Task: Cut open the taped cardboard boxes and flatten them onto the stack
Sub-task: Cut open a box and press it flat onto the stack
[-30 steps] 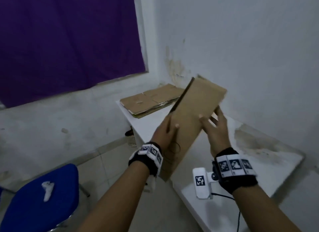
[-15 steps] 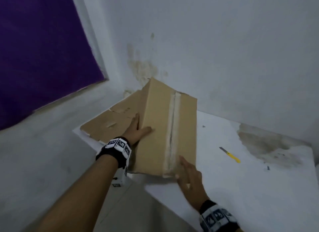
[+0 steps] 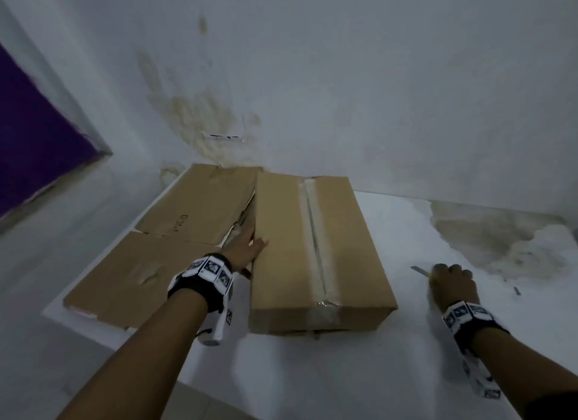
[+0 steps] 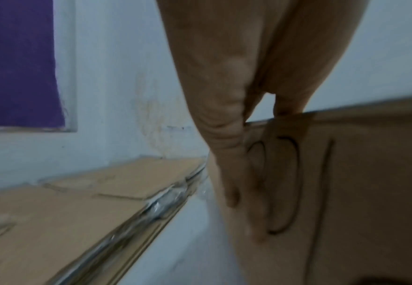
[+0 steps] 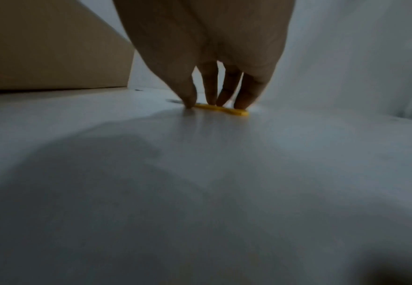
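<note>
A brown cardboard box (image 3: 312, 247) taped along its top seam lies on the white table (image 3: 344, 372). My left hand (image 3: 247, 247) rests flat against its left side with the thumb over the top edge; the left wrist view shows straight fingers (image 4: 236, 173) on the box wall (image 4: 358, 183). Just left of it lies the stack of flattened cardboard (image 3: 156, 247). To the right of the box, my right hand (image 3: 450, 282) is down on the yellow cutter (image 5: 224, 110), thumb and fingertips pinching it where it lies on the table. Its blade (image 3: 420, 271) sticks out left of the hand.
The table stands in a corner against a stained white wall (image 3: 344, 75). A stained, peeling patch (image 3: 500, 241) covers the table's far right. Its near-left edge (image 3: 125, 335) drops to the floor. A purple curtain (image 3: 31, 138) hangs at the left.
The box, held up in both hands a second ago, now lies flat beside the stack. My right hand left its near end and moved right onto the cutter.
</note>
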